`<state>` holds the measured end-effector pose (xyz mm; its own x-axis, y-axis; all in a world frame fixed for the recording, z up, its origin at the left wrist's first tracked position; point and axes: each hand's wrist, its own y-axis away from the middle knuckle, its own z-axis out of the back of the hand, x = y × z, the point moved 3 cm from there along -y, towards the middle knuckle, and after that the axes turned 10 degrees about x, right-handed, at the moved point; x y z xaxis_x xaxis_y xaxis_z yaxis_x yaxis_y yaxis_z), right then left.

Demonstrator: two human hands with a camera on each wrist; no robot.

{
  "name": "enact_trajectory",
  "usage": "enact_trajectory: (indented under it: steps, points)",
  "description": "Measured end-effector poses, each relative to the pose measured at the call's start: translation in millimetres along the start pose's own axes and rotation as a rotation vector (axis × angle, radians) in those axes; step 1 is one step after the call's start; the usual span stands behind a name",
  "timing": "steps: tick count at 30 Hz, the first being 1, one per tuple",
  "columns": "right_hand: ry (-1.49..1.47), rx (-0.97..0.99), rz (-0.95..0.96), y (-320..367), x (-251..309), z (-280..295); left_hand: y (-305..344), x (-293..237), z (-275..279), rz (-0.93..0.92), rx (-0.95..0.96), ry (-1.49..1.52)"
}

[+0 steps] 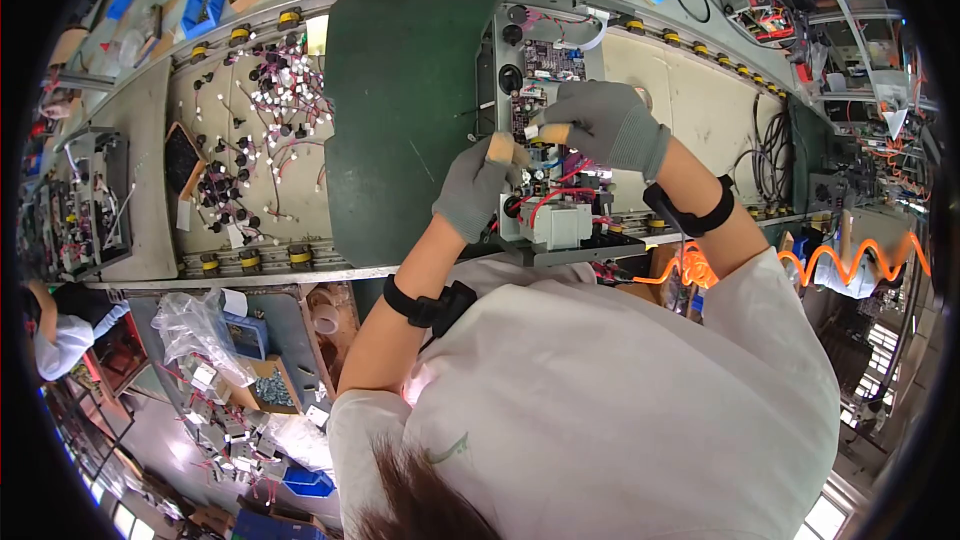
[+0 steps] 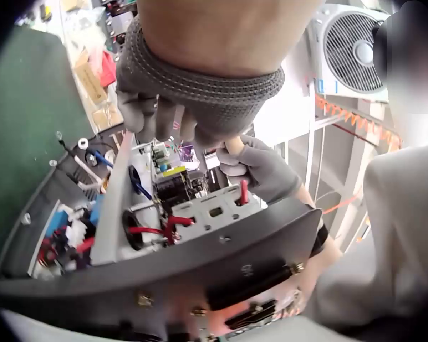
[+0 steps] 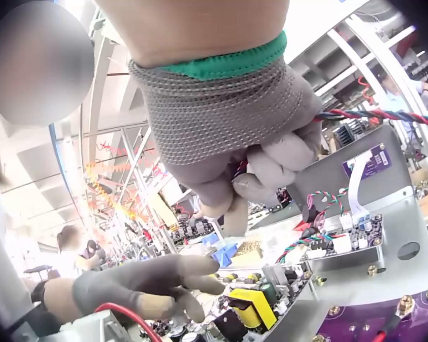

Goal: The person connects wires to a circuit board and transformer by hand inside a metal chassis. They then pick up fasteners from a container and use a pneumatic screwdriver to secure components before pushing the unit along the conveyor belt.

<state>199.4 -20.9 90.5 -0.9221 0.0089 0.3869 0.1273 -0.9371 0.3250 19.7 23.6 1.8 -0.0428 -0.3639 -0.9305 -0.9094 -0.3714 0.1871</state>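
Note:
An opened metal chassis (image 2: 178,267) full of circuit boards stands in front of me. My gloved right hand (image 1: 610,125) is over its middle, fingers curled round a twisted red, blue and black cable (image 3: 378,115). A small white connector (image 1: 533,132) shows at its fingertips in the head view. Lower and to the left, my gloved left hand (image 1: 470,188) reaches over the chassis side. In the right wrist view its fingers are loosely bent, close to a yellow-wrapped transformer (image 3: 254,308), with nothing seen between them. Red wires (image 1: 560,196) loop by a grey metal box (image 1: 563,227).
Left of the chassis lies a green mat (image 1: 400,120). Beyond it, several wire harnesses (image 1: 285,90) are spread on a pale board. An orange coiled hose (image 1: 690,265) hangs at the right. Parts bins (image 1: 205,5) line the far side. Another chassis (image 1: 95,205) stands far left.

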Motion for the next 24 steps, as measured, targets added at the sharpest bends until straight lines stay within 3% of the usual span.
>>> enact_trajectory:
  steps: [3,6,8,10,12,14,15,16,18,20,22,24]
  points:
    - [0.141,0.041,0.054,1,21,-3,-2,-6,-5,0.079,0.026,0.178]
    - [0.224,-0.125,0.134,0,25,-8,-8,-1,-4,0.001,-0.017,0.144]
    - [0.103,-0.249,0.196,2,23,-12,-8,1,-2,-0.066,-0.035,0.089]
    - [-0.034,-0.252,0.173,3,22,-17,-7,-8,1,-0.114,-0.145,-0.272]
    - [-0.169,-0.253,0.150,6,20,-17,-5,-13,-3,-0.088,-0.190,-0.395]
    - [-0.358,-0.059,0.036,8,16,-19,-5,-13,-5,-0.061,-0.238,-0.516]
    - [-0.357,-0.058,0.035,8,14,-20,-6,-9,-4,0.016,-0.169,-0.494]
    - [-0.250,-0.094,0.046,7,13,-20,-7,-5,-5,0.094,-0.099,-0.473]
    - [-0.144,-0.130,0.054,4,6,-19,-8,-4,-3,0.150,-0.155,-0.515]
    - [0.175,-0.261,-0.093,-4,-13,-11,-10,2,-4,0.209,-0.206,-0.552]
    - [0.219,-0.257,-0.122,-14,-32,-11,-11,14,-1,0.354,-0.271,-0.715]
    - [0.313,-0.221,-0.154,-23,-41,-14,-12,18,0,0.354,-0.250,-0.691]
